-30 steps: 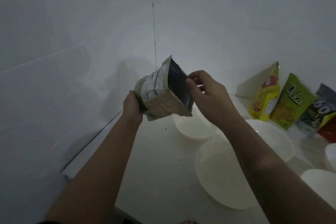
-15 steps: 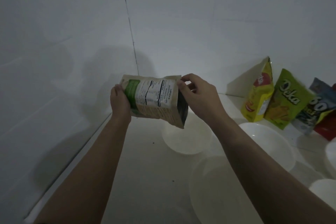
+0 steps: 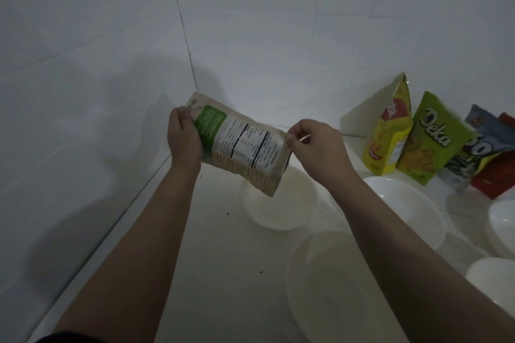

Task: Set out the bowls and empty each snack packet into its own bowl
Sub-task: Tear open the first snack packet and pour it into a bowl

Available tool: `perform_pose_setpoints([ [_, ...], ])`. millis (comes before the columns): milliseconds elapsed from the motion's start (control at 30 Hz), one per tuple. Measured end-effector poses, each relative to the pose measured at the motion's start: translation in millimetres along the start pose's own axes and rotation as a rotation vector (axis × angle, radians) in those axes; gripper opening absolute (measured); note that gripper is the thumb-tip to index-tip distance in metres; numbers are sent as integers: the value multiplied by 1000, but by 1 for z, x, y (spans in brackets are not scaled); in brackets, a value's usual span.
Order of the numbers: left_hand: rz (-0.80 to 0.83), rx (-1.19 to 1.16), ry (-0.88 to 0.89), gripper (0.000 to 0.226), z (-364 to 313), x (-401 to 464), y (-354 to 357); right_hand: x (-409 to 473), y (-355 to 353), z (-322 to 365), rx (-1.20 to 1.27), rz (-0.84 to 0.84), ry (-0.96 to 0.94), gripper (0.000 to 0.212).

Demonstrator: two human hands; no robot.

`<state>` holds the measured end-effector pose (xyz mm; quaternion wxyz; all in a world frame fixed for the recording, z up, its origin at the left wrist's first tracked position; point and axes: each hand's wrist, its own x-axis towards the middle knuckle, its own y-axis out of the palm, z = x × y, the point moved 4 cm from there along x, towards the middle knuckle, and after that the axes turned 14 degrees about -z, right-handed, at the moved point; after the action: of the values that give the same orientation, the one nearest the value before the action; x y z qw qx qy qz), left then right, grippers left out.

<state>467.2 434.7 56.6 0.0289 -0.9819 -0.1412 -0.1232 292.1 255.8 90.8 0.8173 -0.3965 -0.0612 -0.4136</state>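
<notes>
I hold a beige and green snack packet [image 3: 241, 147] sideways in the air, its printed back toward me. My left hand [image 3: 182, 138] grips its left end. My right hand [image 3: 316, 146] pinches its right end between thumb and fingers. Directly under the packet's lower corner stands a small white bowl [image 3: 280, 205]. A wide white bowl [image 3: 331, 289] sits nearer me, partly behind my right forearm. Another white bowl [image 3: 412, 209] lies to the right of my right arm.
Against the back wall lean a yellow packet [image 3: 390, 133], a green Deka packet [image 3: 430, 139], a blue and white packet [image 3: 473, 147] and a red packet [image 3: 496, 175]. More white bowls [image 3: 501, 217] [image 3: 490, 278] sit at the right edge. White tiled walls close the corner.
The packet has turned from mouth-up and end-on to lying sideways, then tilted so its right end dips over the small bowl. My right hand has shifted to the right.
</notes>
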Motion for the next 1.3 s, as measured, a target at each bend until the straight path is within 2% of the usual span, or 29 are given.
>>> perform_pose_setpoints([
  [500,-17,2,-27,30,1,-1,-20,-8,5,11,14,36,-47,9],
  [900,-28,-31,-41,30,-2,-3,-28,-10,8,15,90,-24,-52,9],
  [1067,-32,-25,-24,31,-5,-2,-31,-9,13,14,68,59,-75,9],
  [1300,-33,-51,-33,28,-8,2,-30,-5,14,15,76,55,-79,10],
])
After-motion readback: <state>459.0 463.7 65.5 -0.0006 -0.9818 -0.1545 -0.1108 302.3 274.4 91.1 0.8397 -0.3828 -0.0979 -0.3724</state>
